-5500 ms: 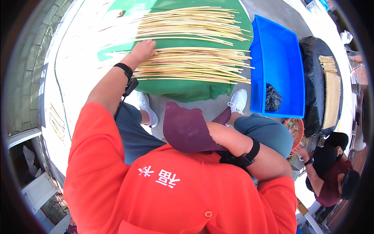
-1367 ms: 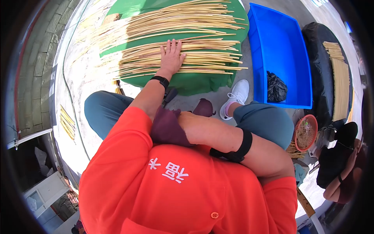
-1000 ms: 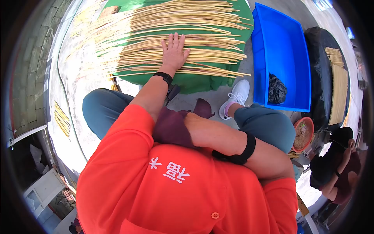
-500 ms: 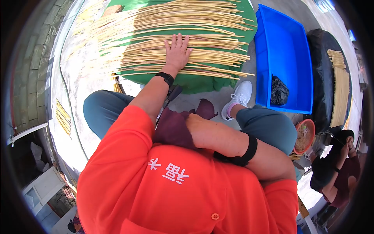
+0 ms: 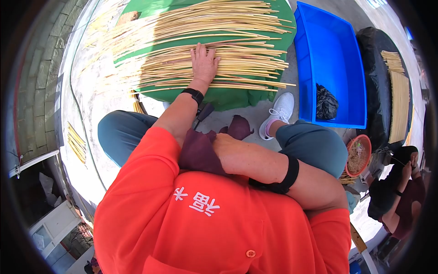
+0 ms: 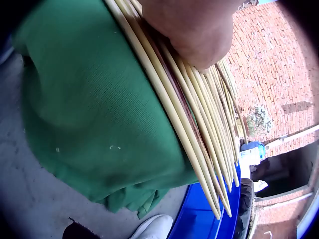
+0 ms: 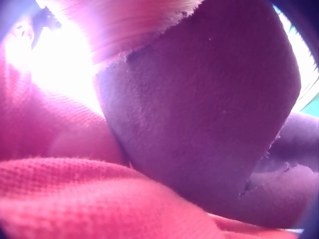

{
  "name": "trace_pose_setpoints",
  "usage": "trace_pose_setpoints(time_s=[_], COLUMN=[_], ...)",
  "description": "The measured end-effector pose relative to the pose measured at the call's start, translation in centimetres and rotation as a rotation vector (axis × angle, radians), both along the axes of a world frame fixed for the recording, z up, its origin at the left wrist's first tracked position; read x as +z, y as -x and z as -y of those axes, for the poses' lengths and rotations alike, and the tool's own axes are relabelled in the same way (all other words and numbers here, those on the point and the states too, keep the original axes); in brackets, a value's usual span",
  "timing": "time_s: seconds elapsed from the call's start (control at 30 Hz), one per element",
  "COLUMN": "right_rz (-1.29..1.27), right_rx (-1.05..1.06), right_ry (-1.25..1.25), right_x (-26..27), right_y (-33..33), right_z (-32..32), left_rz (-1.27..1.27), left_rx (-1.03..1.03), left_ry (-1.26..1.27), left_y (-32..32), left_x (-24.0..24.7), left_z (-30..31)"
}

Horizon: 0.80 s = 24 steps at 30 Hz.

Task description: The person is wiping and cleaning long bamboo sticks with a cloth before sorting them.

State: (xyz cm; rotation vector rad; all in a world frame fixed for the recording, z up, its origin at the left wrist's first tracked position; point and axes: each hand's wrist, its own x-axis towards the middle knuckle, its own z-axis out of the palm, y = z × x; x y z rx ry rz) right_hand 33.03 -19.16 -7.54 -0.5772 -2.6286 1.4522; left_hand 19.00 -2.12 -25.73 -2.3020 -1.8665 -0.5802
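Observation:
My left hand lies palm down across the nearer layer of long thin yellow sticks, its fingers extended and slightly apart. A second layer of sticks lies farther off on the same green cloth. In the left wrist view, part of the left hand rests over the sticks. My right forearm crosses in front of my body, and a maroon cloth hides its far end, so the right hand's fingers cannot be seen. That cloth fills much of the right wrist view.
Right of the green cloth stands a blue tub with a black plastic bag inside. Beyond it, pale sticks lie on a black cover. A red basket and another person are at the right. Several sticks lie at the left.
Since the earliest frame, my left hand has moved right along the nearer layer, and its fingers have spread. In the latest frames it shifts only slightly. The right arm stays bent behind the maroon cloth.

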Motion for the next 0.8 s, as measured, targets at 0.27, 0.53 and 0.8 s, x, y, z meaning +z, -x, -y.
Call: trace_pose_setpoints(time_s=[0.27, 0.53, 0.8], right_rz=[0.021, -0.114, 0.167], right_rx=[0.081, -0.076, 0.057], right_ry=[-0.192, -0.104, -0.073], right_x=[-0.5, -2.1, 0.8], right_y=[-0.3, 0.4, 0.0], right_z=[0.5, 1.2, -0.2], left_rz=[0.115, 0.005, -0.05], left_rx=[-0.073, -0.113, -0.029], left_ry=[-0.147, -0.045, -0.013], left_y=[0.6, 1.7, 1.4], left_x=[0.4, -0.5, -0.9], left_z=[-1.9, -2.0, -2.8])
